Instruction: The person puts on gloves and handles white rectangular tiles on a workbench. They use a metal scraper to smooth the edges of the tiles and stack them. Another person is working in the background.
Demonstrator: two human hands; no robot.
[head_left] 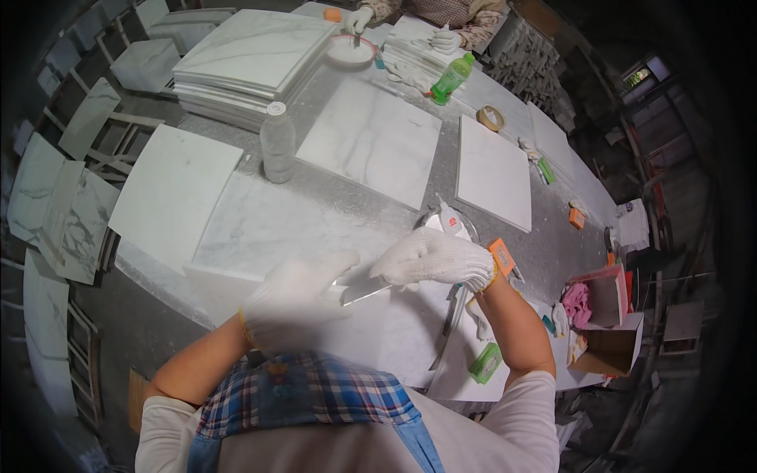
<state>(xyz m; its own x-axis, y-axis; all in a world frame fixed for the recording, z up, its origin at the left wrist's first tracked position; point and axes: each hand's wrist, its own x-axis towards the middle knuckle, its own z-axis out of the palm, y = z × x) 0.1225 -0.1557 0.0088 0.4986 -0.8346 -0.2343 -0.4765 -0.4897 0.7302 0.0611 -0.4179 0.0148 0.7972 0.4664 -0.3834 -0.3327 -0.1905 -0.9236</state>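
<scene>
My right hand (434, 258), in a white knit glove, is closed around a flat metal scraper (367, 290) whose shiny blade points left. My left hand (296, 299), gloved too, is close to the blade's left end. Motion smears its fingers, so whether it touches the blade or holds anything is unclear. Beneath both hands lies a white marble tile (394, 335). Just beyond my right hand stands a round metal dish (467, 226) with a white tube (450, 218) on it.
A cloudy plastic bottle (277, 146) stands beyond my left hand, near a stack of marble tiles (244, 67). An orange box (501, 257) and a green box (485, 363) flank my right forearm. Across the table, a co-worker's gloved hands (445, 40) are near a green bottle (452, 81).
</scene>
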